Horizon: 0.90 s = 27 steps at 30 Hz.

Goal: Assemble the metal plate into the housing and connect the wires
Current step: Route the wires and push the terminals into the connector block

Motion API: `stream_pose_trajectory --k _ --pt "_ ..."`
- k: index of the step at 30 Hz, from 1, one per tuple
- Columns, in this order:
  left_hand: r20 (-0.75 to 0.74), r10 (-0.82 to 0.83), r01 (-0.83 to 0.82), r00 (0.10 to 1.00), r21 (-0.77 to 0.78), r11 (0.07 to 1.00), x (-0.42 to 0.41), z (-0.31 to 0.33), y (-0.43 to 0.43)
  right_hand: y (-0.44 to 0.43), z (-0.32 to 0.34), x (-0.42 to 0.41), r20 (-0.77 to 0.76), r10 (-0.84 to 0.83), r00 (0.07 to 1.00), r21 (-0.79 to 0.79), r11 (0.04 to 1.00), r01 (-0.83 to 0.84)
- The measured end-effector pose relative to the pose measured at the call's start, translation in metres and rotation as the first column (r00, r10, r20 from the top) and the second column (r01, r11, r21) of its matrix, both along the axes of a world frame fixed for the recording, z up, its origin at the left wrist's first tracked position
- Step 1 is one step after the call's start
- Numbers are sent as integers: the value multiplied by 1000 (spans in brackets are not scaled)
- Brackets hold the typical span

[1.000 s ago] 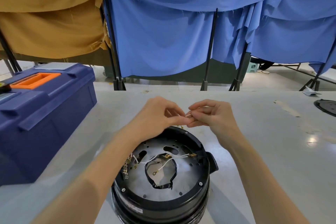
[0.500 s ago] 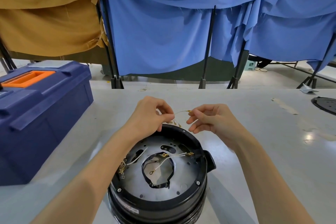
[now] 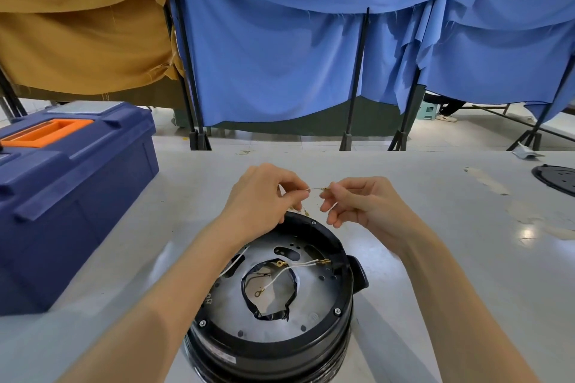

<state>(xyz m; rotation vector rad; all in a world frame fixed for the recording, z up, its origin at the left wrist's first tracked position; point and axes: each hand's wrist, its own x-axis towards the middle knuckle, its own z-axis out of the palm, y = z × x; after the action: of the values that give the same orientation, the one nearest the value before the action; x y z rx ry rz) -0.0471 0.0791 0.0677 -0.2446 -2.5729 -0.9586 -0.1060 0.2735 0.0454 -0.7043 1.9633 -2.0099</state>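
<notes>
2 things could go wrong here, I judge. Both forearms hang close over the round black housing (image 3: 270, 348) on the grey table (image 3: 435, 227), so a dropped elbow could shove it. Only fingertips hold the thin white wire (image 3: 315, 189) stretched between the hands, so it could slip free or kink if pulled too hard. The left hand (image 3: 258, 199) pinches 1 end between thumb and forefinger. The right hand (image 3: 364, 205) pinches the brass-coloured end the same way, with its other fingers loosely curled (both hands hover just above the housing's far rim). The housing stands near the viewer, open side up. Seated inside it is the metal plate (image 3: 314, 298), round and dull silver, with a ragged dark-edged hole in its middle and small bolts near its rim. Loose white wires (image 3: 298, 266) trail across that hole, and 1 ends in a small ring terminal (image 3: 257, 293) that appears to be fastened to nothing.
</notes>
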Motion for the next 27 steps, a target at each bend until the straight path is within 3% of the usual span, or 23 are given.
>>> stream_pose_trajectory --k 4,7,17,22,27 --pt "-176 45 -70 983 -138 988 3 5 7 2 2 0 73 88 993 -20 996 -87" --pt "-238 32 -71 971 -157 985 4 7 9 4 2 -2 134 146 980 -97 986 -134" --pt "45 -14 23 999 -203 979 -6 -2 10 5 -12 -10 150 135 979 -77 989 -124" --pt "54 -68 75 996 -146 986 -7 -5 12 2 -13 -10 123 133 983 -46 991 -128" --pt "2 -57 57 998 -190 980 -6 -8 11 2 -15 -10 93 130 987 -21 991 -129"
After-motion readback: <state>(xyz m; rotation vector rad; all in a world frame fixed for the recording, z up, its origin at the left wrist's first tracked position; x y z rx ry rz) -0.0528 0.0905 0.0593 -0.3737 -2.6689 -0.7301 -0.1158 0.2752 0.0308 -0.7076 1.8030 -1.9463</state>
